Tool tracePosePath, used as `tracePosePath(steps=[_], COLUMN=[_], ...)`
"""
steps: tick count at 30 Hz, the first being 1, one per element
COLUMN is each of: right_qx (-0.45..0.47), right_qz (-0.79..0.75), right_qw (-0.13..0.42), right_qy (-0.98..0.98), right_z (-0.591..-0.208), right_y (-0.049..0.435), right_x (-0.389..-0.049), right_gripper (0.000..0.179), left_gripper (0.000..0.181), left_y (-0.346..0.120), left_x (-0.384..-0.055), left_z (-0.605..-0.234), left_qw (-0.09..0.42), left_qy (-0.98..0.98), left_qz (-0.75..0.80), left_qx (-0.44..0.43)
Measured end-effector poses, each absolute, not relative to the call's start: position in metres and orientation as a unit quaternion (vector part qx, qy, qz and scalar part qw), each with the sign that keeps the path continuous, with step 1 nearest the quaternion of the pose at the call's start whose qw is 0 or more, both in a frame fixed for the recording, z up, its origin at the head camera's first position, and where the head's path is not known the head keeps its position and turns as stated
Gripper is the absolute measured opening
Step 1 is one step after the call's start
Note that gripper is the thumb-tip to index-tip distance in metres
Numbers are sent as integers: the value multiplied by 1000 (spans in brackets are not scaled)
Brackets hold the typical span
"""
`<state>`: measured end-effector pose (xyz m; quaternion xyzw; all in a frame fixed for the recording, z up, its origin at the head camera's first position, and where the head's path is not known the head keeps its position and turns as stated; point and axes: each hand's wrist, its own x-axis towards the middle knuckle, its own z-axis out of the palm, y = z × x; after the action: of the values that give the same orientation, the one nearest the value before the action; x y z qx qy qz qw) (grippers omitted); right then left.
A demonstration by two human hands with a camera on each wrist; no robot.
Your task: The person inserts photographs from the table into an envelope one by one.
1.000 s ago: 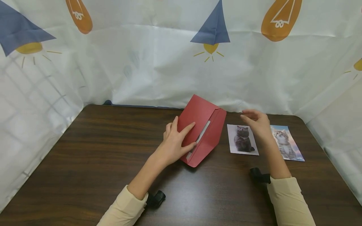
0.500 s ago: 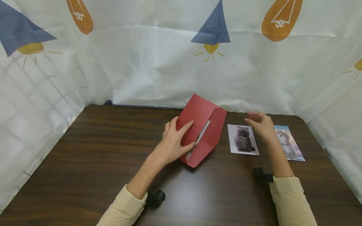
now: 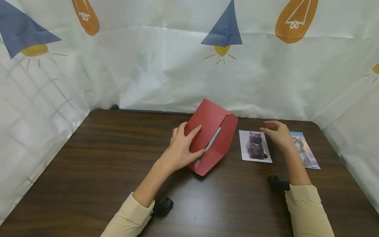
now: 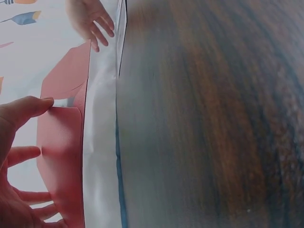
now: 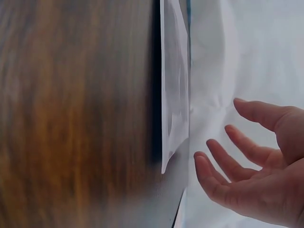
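Note:
A red envelope [image 3: 204, 125] lies slanted at mid-table with its flap [image 3: 220, 144] folded back. A pale strip [image 3: 214, 137] shows in its opening. My left hand [image 3: 182, 146] rests spread on the envelope's front, its thumb at the edge of the opening. In the left wrist view the left fingers [image 4: 23, 154] look straight and apart against the red envelope [image 4: 61, 137]. My right hand [image 3: 278, 133] hovers with loosely bent fingers between two photo cards, holding nothing. The grey cat card [image 3: 254, 146] lies to its left. The kitten card [image 3: 306, 153] is partly hidden by the forearm.
The dark wood table [image 3: 103, 171] runs back to a white curtain [image 3: 160, 75] printed with lamps and bulbs. Black wrist cameras sit on both wrists, such as the left wrist camera [image 3: 163, 206]. Glare shows on the tabletop near the front middle.
My right hand has moved rightward and slightly nearer, away from above the grey cat card, covering more of the kitten card. The left hand and envelope have hardly moved.

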<state>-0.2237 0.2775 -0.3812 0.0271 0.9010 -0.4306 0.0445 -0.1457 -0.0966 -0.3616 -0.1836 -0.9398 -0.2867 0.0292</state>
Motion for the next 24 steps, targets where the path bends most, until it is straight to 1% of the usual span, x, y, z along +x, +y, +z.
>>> tracePosePath(steps=[8, 24], right_qx=[11, 12], right_qz=[-415, -370], right_qw=[68, 105], right_qy=[907, 923], right_z=[-383, -387], right_y=[283, 290], right_x=[-223, -224], right_gripper=[62, 56], left_gripper=[81, 81], left_y=[-97, -96], left_x=[-146, -145], left_z=[-361, -358], left_qw=[17, 21], left_qy=[-939, -941], left_qz=[-293, -289], left_qx=[-177, -177])
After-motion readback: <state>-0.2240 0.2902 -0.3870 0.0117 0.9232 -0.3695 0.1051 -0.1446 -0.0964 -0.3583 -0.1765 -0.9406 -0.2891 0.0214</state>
